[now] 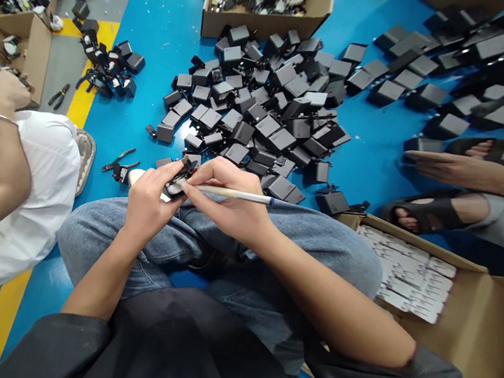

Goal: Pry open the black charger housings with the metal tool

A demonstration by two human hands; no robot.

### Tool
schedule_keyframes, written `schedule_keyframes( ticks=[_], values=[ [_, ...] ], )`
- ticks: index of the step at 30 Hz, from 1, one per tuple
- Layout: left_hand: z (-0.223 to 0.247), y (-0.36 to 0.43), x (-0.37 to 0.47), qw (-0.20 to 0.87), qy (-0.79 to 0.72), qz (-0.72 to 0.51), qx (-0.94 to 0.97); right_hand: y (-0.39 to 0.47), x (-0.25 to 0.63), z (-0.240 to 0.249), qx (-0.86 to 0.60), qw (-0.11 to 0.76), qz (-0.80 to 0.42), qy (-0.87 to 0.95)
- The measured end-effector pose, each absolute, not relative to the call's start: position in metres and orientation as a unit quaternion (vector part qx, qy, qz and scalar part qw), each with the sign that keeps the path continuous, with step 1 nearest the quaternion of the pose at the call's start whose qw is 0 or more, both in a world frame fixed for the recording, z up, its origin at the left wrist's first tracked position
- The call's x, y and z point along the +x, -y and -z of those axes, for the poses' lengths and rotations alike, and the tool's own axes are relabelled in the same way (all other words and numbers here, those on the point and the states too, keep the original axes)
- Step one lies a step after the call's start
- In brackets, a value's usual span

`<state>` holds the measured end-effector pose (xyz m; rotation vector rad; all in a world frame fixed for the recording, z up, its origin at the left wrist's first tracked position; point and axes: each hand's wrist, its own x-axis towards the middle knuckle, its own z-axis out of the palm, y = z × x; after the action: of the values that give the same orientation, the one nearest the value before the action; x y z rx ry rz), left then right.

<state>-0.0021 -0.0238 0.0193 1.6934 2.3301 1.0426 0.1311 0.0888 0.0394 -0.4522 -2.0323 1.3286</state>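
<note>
Above my lap, my left hand (154, 197) is closed round a small black casing (182, 173) with white parts showing inside it. My right hand (229, 198) pinches a white pen (237, 194) with a blue end, which points off to the right. The pen's other end is hidden by my fingers at the casing. Just beyond my hands lies a big heap of dark grey box-shaped casings (268, 125). Pliers (118, 159) rest on the blue floor left of my left hand.
A cardboard box (265, 31) of mixed parts stands behind the heap. At my right, an open carton (469, 276) holds rows of white pieces. One person sits at left beside more boxes and cutters (59, 97); another person's hand (460, 174) and sandalled feet show at right.
</note>
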Motion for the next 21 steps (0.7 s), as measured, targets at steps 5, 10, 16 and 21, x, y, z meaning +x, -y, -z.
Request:
schedule_keyframes(
  ticks=[5,10,16,21],
  values=[
    [-0.02,0.023,0.0,0.064,-0.755,-0.358,0.545,-0.102,0.131,-0.046,-0.2,0.262,-0.603,0.727],
    [-0.02,0.023,0.001,0.095,-0.762,-0.365,0.526,-0.109,0.128,-0.044,-0.201,0.248,-0.659,0.681],
    [-0.021,0.024,0.0,0.108,-0.766,-0.367,0.516,-0.111,0.127,-0.042,-0.199,0.244,-0.67,0.673],
    [-0.021,0.023,0.0,0.122,-0.769,-0.369,0.508,-0.108,0.129,-0.044,-0.197,0.252,-0.661,0.679]
  ],
)
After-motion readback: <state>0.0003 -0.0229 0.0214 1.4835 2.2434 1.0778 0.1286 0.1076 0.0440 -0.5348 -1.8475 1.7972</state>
